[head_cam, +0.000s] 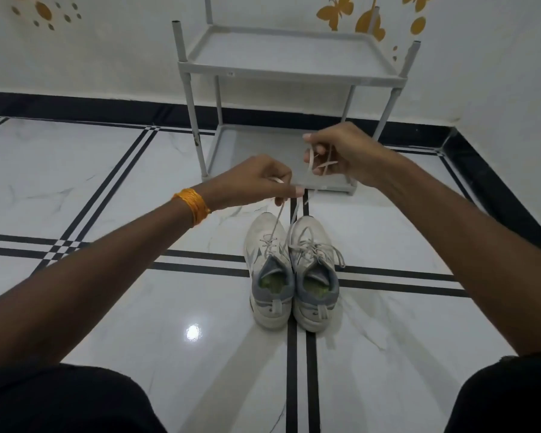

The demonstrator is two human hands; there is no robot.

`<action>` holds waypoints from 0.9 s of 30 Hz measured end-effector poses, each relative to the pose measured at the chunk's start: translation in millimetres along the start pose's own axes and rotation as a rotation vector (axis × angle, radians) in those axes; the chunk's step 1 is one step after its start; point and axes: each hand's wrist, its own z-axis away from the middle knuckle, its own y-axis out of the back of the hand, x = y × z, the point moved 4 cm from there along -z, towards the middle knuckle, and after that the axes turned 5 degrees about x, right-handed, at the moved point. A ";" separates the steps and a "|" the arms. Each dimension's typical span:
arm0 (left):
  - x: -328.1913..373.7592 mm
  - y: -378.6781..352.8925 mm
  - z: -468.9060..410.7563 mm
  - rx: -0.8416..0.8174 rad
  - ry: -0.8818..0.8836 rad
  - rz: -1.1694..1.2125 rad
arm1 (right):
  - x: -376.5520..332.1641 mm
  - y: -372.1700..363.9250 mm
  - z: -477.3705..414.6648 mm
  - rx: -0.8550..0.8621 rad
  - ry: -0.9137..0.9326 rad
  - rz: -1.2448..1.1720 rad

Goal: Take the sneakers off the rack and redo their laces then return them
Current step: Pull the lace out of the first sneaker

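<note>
Two white and grey sneakers stand side by side on the floor, heels towards me. The left sneaker (267, 270) has its lace (277, 221) pulled up out of the upper eyelets. My left hand (260, 181) pinches one end of that lace above the shoe. My right hand (341, 154) is raised higher and holds the other end, looped around its fingers. The right sneaker (316, 273) is laced, with a loose bow on top. Both hands hover between the shoes and the rack.
A grey two-shelf shoe rack (288, 75) stands against the white wall beyond the sneakers, both shelves bare. The glossy white tile floor (122, 182) has black stripe lines. My knees in dark clothing fill the bottom corners. An orange thread band sits on my left wrist.
</note>
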 end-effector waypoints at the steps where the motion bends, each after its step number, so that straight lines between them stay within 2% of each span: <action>1: 2.8 -0.7 -3.0 0.011 -0.034 -0.026 | -5.1 -1.8 -0.3 0.004 0.007 0.000; 3: 8.2 -4.6 -8.9 0.022 -0.140 -0.166 | -14.3 -9.7 0.1 0.011 0.048 0.035; 5: 8.2 -11.2 -14.9 -0.021 -0.256 -0.505 | -21.9 -18.3 -0.6 0.015 0.110 0.103; 7: 2.8 -10.4 -21.3 -0.032 -0.265 -0.905 | -29.1 -23.8 -2.4 0.006 0.171 0.130; 9: 1.0 -2.0 -26.3 0.032 -0.196 -1.035 | -33.5 -24.4 -4.7 0.040 0.193 0.022; 10: 0.5 3.7 -27.8 0.063 -0.118 -0.951 | -31.6 -21.9 -7.9 0.079 0.170 -0.102; 12: -7.6 11.5 -30.6 0.098 0.117 -0.430 | -15.8 -15.9 -17.7 0.130 0.071 -0.315; 14: -16.0 13.3 -28.0 0.124 0.328 0.100 | 8.4 -14.5 -19.6 0.080 -0.074 -0.227; 16: -24.1 13.9 -22.3 0.134 0.439 0.328 | 29.3 -20.7 -13.4 -0.037 -0.166 0.010; 18: -31.1 12.6 -18.9 0.104 0.463 0.479 | 35.0 -32.2 -5.0 -0.125 -0.119 0.147; 20: -32.9 11.6 -18.2 0.067 0.439 0.540 | 31.2 -44.2 -0.6 -0.157 -0.003 0.150; 23: -29.5 13.4 -16.5 0.062 0.384 0.528 | 24.4 -47.9 -1.8 -0.073 0.129 0.139; 27: -28.6 19.5 -11.9 0.049 0.357 0.497 | 20.4 -32.4 -1.1 0.100 0.150 0.021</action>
